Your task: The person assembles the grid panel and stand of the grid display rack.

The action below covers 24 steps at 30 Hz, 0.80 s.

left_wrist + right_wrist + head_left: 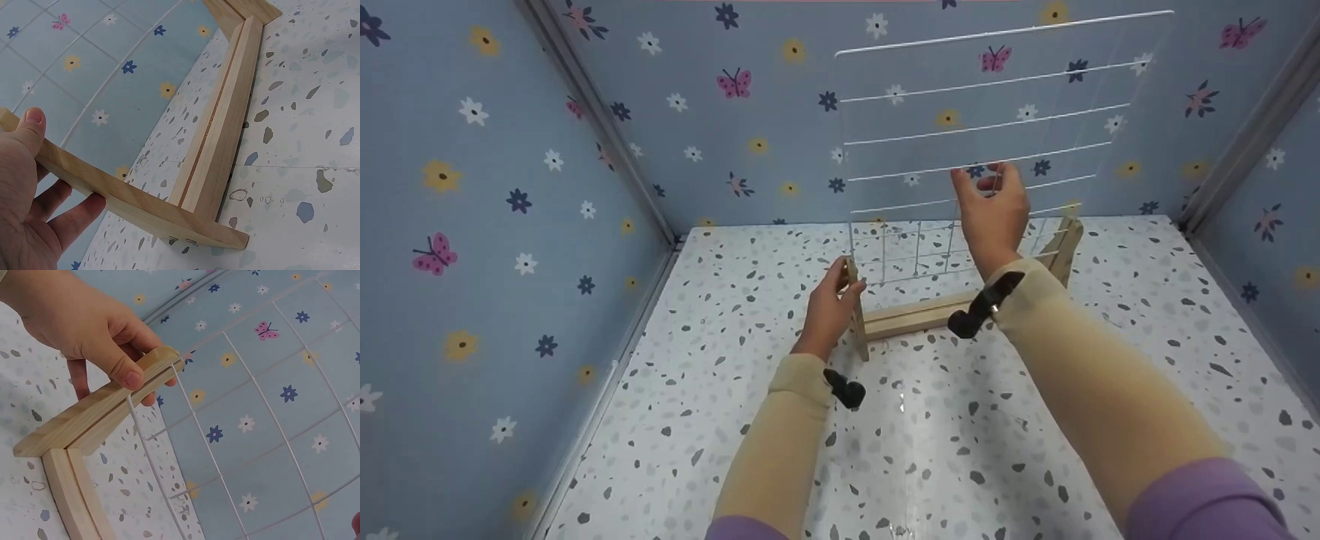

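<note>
A stand of pale wood has a grooved crossbar (216, 135) joining two upright side pieces. My left hand (826, 311) grips the left side piece (112, 191), thumb on one face and fingers on the other; the right wrist view shows this same left hand (101, 337). A white wire grid panel (1005, 34) rises above the stand, its lower edge behind the crossbar in the head view and its side against the left piece's groove. My right hand (994, 214) holds the grid by its wires near the middle. Only a fingertip (356, 523) of it shows in the right wrist view.
The stand rests on a white speckled tabletop (720, 450). Blue flower-patterned walls (780, 97) enclose the back and both sides. The far side piece (1065, 247) of the stand is at the right, partly behind the right arm.
</note>
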### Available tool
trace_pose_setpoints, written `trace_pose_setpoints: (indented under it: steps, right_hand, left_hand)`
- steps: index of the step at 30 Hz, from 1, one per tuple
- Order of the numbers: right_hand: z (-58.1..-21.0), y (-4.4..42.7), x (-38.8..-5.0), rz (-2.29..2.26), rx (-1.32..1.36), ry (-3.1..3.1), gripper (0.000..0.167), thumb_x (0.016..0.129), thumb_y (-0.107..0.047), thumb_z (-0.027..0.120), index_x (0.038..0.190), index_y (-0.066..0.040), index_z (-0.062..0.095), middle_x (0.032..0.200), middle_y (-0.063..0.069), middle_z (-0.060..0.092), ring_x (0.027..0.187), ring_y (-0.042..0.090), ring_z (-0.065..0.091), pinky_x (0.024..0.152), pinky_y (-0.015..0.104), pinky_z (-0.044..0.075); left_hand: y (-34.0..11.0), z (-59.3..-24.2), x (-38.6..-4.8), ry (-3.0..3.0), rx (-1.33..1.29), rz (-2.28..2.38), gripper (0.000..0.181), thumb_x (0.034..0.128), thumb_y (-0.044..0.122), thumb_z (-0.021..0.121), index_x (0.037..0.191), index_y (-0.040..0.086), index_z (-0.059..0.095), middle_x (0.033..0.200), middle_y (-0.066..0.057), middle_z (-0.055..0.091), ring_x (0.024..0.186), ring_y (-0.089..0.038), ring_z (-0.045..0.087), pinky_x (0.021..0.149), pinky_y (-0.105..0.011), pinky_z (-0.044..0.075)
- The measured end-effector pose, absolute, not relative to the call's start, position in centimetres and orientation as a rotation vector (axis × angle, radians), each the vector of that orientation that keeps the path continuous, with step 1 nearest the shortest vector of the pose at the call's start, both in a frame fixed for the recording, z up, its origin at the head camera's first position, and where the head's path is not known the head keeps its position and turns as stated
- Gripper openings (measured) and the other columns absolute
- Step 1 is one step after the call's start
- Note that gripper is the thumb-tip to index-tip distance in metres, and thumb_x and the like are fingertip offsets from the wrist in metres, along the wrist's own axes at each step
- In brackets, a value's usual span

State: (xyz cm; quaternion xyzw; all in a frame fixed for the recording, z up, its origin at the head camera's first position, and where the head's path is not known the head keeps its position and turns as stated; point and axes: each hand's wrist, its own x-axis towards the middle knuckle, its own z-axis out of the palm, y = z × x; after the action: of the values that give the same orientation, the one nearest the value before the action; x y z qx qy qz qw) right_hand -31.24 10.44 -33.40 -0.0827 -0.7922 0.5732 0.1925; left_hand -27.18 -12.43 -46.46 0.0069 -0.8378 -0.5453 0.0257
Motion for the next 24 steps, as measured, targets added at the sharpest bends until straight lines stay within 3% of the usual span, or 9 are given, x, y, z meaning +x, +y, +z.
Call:
trace_pose_setpoints:
  steps: [24]
  right_hand:
    - [-35.3, 10.2, -31.5, 1.562, -0.236, -2.243, 0.068, 0.089, -0.061, 0.069, 0.138, -0.017, 0.052, 0.117, 0.002, 0.058, 0.100, 0.018, 0.057, 0.081, 0.032, 0.050]
  left_hand:
    - [-12.6, -46.8, -27.0, -2.585, -0.010, -1.668, 0.066, 0.1050, 0.037, 0.056, 0.162, 0.024, 0.026, 0.155, -0.001, 0.045, 0.143, -0.019, 0.043, 0.111, -0.041, 0.044]
